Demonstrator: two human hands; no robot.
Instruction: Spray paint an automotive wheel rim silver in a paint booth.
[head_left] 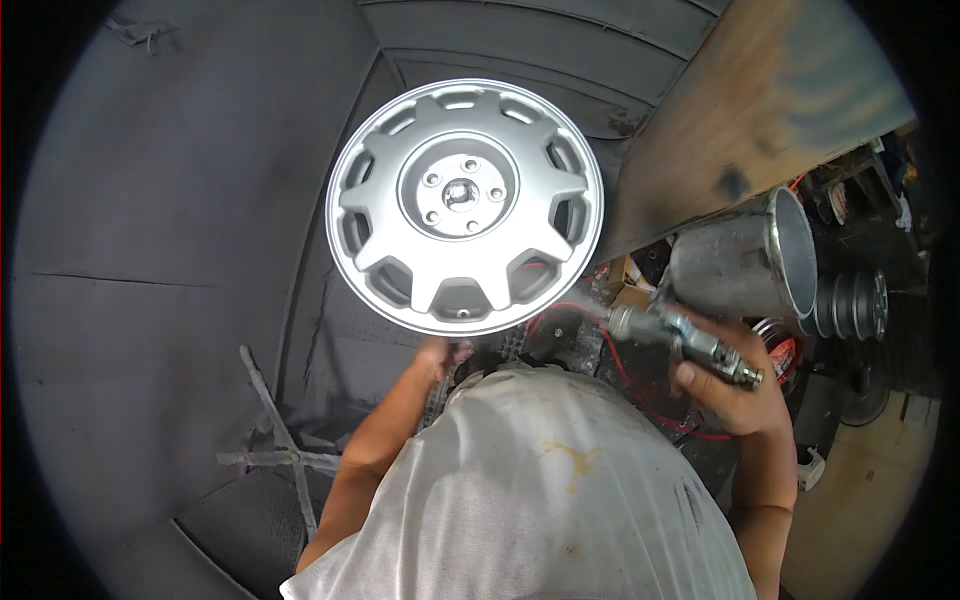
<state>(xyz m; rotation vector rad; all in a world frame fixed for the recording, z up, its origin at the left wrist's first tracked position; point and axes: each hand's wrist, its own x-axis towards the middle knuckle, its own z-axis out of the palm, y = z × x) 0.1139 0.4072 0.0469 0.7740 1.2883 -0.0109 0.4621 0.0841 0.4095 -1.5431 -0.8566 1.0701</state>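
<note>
A silver wheel rim (400, 240), with openings around its edge and a recessed hub, faces up in the upper middle. My left hand (442, 358) is just below the rim's lower edge, fingers curled; what they hold is hidden. My right hand (740, 400) grips a metal spray gun (690, 345) at the right, its nozzle pointing left toward the rim's lower right edge, with pale mist in front of it. A large open metal cup (725, 265) sits tilted at the gun's upper end, apparently attached to it.
Grey-coated walls (150, 220) surround the left and back; a stained board (750, 100) stands upper right. A taped cross-shaped frame (262, 458) lies low left. A red hose (625, 370) runs across the cluttered floor. More wheels (850, 305) are stacked at the right.
</note>
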